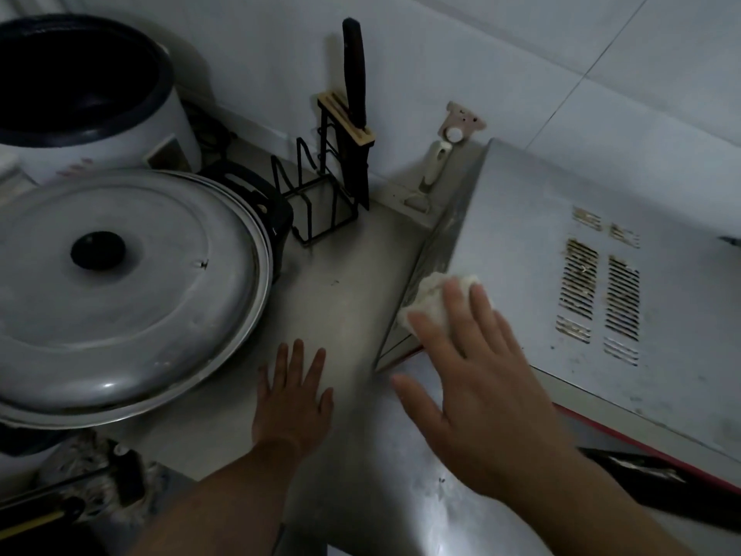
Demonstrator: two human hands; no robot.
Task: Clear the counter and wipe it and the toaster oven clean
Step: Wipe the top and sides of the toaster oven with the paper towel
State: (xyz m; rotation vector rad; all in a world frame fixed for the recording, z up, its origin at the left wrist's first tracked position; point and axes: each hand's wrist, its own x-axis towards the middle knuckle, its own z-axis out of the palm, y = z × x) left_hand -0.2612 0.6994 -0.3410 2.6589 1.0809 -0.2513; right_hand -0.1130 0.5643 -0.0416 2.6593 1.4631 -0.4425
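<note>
A dim kitchen corner: a pale, scuffed table (341,282) runs up to a wall of large light grey tiles (521,54), with a small speck or two on the bare strip in the middle. The toaster oven (521,242), a grey metal box with a red edge along its front, fills the 3 o'clock side; its top carries two columns of vent slots (601,290) with brownish grime around them.

Two hands are in view. The right hand (477,379) lies flat and spread on the near left corner of the oven's top, its fingers pressing one crumpled white cloth (433,302) against the metal edge; the grip is wide open, palm down, holding the cloth by pressure rather than closing round it. The left hand (294,395) rests flat on the table at 6 o'clock, fingers spread, with nothing in it.

At 9 o'clock sits one big round metal lid (120,290) with a black knob, covering a dark pot. Behind it, at 10 o'clock, stands one white rice cooker (80,94), its dark bowl uncovered. At 12 o'clock one black wire rack (316,194) holds one knife (357,110) with a dark handle, blade down in a slot. Just right of it, one wall hook (457,126) on the tiles carries one small pale tool. Clutter at 7 o'clock is too blurred to tell
</note>
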